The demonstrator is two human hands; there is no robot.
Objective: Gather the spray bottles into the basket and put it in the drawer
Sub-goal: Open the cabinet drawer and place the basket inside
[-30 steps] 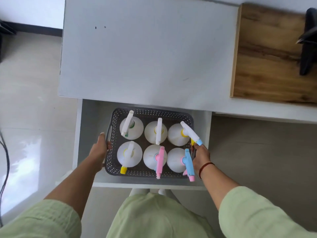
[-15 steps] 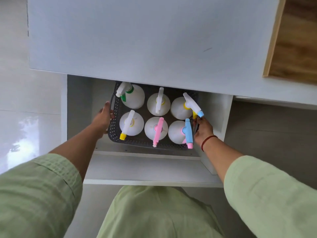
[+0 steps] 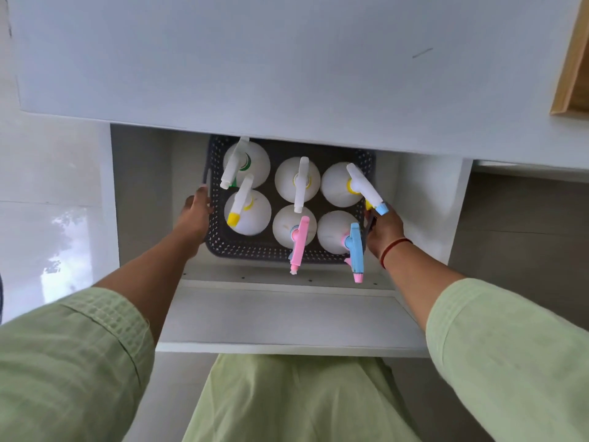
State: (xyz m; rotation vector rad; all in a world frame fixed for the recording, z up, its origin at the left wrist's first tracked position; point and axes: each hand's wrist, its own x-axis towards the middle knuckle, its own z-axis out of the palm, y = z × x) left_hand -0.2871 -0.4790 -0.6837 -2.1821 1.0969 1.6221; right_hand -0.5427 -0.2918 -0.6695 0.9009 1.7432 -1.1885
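A dark grey perforated basket (image 3: 248,250) sits inside the open white drawer (image 3: 287,317), its far end under the table edge. It holds several white spray bottles (image 3: 296,181) standing upright in two rows, with white, pink (image 3: 299,242) and blue (image 3: 356,250) trigger heads. My left hand (image 3: 194,215) grips the basket's left rim. My right hand (image 3: 384,229) grips its right rim, beside the blue-tipped nozzle.
The white tabletop (image 3: 287,65) overhangs the back of the drawer. A wooden board (image 3: 573,74) lies at its right edge. Glossy pale floor (image 3: 54,218) shows on the left. The drawer's front panel is near my body.
The basket has gone deeper into the drawer, its back row now partly under the tabletop. My view has moved closer and lower. Both hands stay on the basket's sides.
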